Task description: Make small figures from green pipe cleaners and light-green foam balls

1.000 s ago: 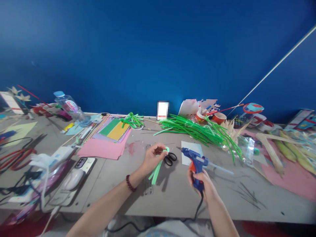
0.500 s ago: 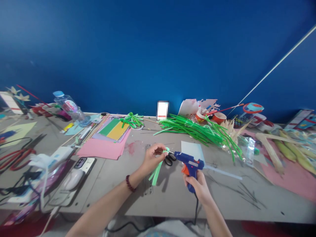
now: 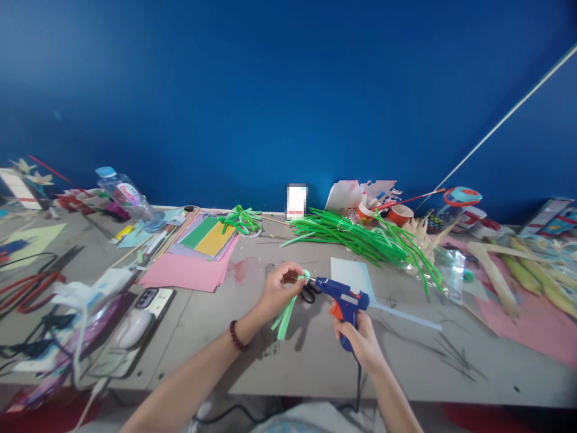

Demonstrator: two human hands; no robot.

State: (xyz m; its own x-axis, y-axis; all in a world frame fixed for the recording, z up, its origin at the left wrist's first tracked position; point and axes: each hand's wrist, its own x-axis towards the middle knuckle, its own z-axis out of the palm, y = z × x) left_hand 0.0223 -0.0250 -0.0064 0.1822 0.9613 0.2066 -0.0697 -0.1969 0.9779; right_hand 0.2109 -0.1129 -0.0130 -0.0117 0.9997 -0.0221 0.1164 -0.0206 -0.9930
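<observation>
In the head view, my left hand (image 3: 282, 288) pinches light green paper strips (image 3: 285, 316) near their top, and their lower ends hang free. My right hand (image 3: 358, 337) is wrapped round a blue hot glue gun (image 3: 345, 297) with an orange trigger. The gun's metal nozzle points left and sits right by the green piece at my left fingertips; whether it touches cannot be made out. Black-handled scissors (image 3: 309, 293) lie on the table just behind, partly hidden. Under the strips is a clear ruler (image 3: 271, 346), half covered by my left hand.
Bright green stems (image 3: 356, 234) are heaped at the back. Pink paper (image 3: 184, 273) and coloured sheets lie to the left, near a phone (image 3: 153, 300) and a plastic bottle (image 3: 128, 195). A pale blue sheet (image 3: 349, 276) is beyond the gun. The gun's cord (image 3: 359, 385) drops over the front edge.
My right hand has shifted the glue gun slightly left, bringing its nozzle nearer the green piece. My left hand and the strips have hardly moved.
</observation>
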